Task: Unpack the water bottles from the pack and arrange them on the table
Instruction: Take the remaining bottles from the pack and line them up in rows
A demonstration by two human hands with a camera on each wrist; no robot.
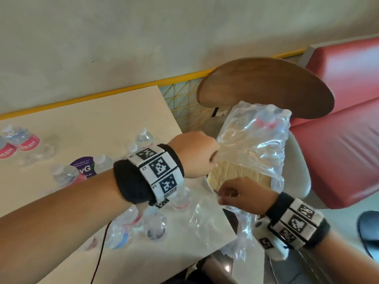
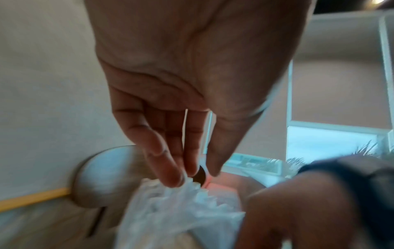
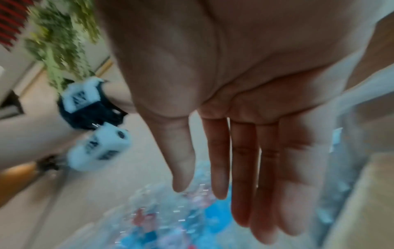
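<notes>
The torn pack (image 1: 256,140) of clear plastic wrap lies on a chair seat off the table's right edge. Its cardboard base (image 1: 231,173) shows through, and bottle caps (image 1: 271,108) show at its far end. My left hand (image 1: 213,160) reaches across and pinches the wrap (image 2: 170,202) between thumb and fingers (image 2: 170,175). My right hand (image 1: 223,195) hovers at the pack's near edge with straight fingers (image 3: 264,185), holding nothing. Several water bottles (image 1: 143,138) with pink labels stand on the cream table (image 1: 82,124). Others lie near its front (image 1: 123,232).
A wooden chair back (image 1: 266,87) rises behind the pack, and a red bench (image 1: 338,140) runs along the right. Loose wrap (image 1: 205,214) drapes over the table's corner. A purple sticker (image 1: 86,167) and a red cable (image 1: 100,253) lie on the table.
</notes>
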